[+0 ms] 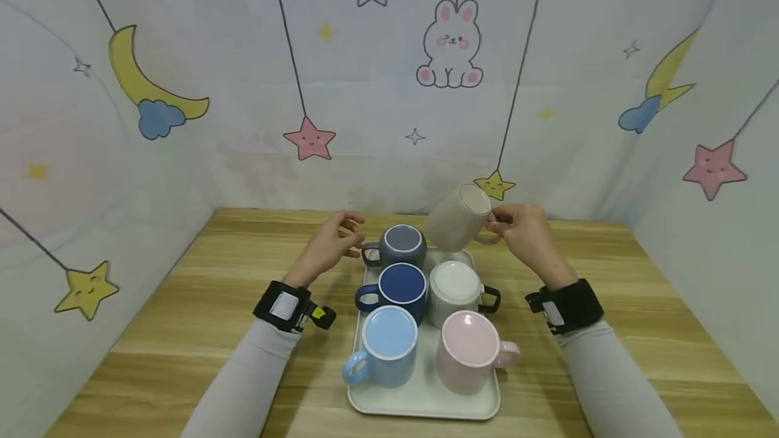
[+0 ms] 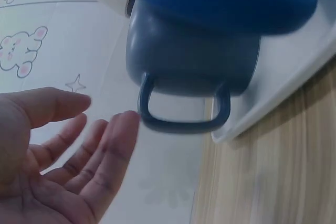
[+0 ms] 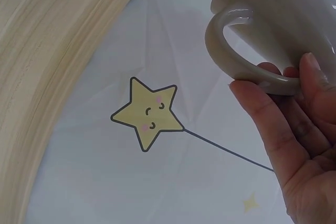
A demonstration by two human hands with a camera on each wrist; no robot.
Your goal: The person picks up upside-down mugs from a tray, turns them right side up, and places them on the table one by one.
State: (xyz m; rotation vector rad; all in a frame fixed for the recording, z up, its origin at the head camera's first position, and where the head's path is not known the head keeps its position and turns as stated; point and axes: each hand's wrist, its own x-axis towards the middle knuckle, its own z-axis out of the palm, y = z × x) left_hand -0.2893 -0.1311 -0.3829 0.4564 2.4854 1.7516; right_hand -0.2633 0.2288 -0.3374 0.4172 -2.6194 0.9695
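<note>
My right hand (image 1: 525,234) pinches the handle (image 3: 252,72) of a beige mug (image 1: 453,222), which tilts with its base up and away from me over the tray's far right corner. In the right wrist view, thumb and fingers close round that handle. My left hand (image 1: 331,242), fingers loosely bent, hovers beside the handle of a grey mug (image 1: 403,245) and holds nothing. The grey mug stands upside down at the far left of a white tray (image 1: 426,405). In the left wrist view, the fingertips come right up to the grey handle (image 2: 184,126).
Upside down on the tray too are a dark blue mug (image 1: 402,286), a white mug (image 1: 453,289) with a black handle, a light blue mug (image 1: 389,347) and a pink mug (image 1: 467,350). Behind the wooden table (image 1: 182,330) hangs a printed cloth (image 1: 377,86).
</note>
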